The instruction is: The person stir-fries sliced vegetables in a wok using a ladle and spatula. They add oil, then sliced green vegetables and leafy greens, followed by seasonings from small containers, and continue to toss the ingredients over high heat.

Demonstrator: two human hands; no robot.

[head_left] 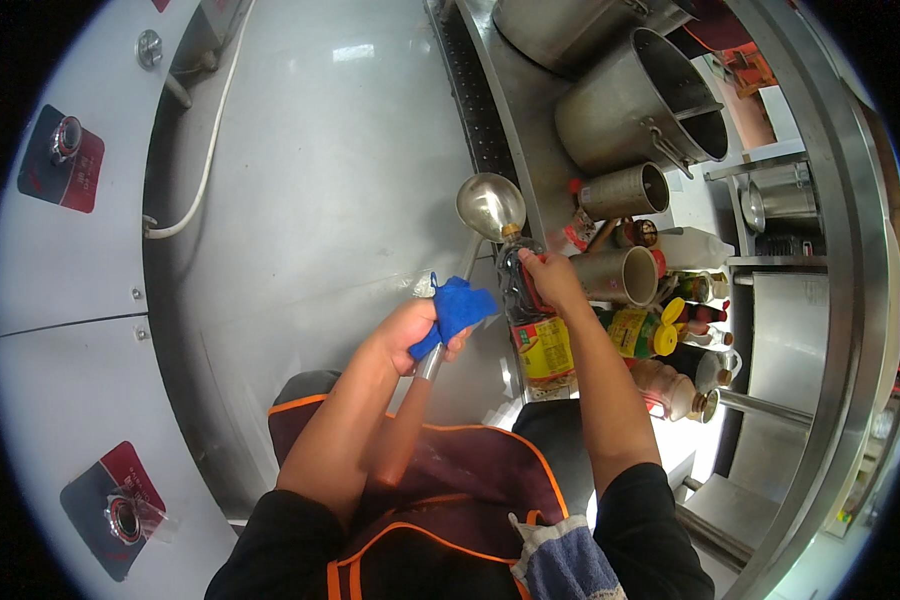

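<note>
My left hand (pixel 414 339) is closed around the metal shaft of a ladle, with a blue cloth (pixel 465 306) bunched in the same grip. The ladle's round steel bowl (pixel 487 204) points away from me, and its reddish-brown handle end (pixel 401 442) comes back toward my apron. In my right hand (pixel 555 279) is a large plastic bottle (pixel 546 351) of dark liquid with a yellow and red label. The fingers hold its upper part near a red handle. Its brownish cap end overlaps the ladle bowl's rim in view; whether they touch I cannot tell.
Right of my hands stand a metal cup (pixel 637 276), a yellow-capped bottle (pixel 634 331), a pinkish jug (pixel 664 386) and several other containers. Beyond are a tall stockpot (pixel 607 120) and a steel shelf rail (pixel 844 225). Left are a white hose (pixel 214 142) and control knobs (pixel 66 139).
</note>
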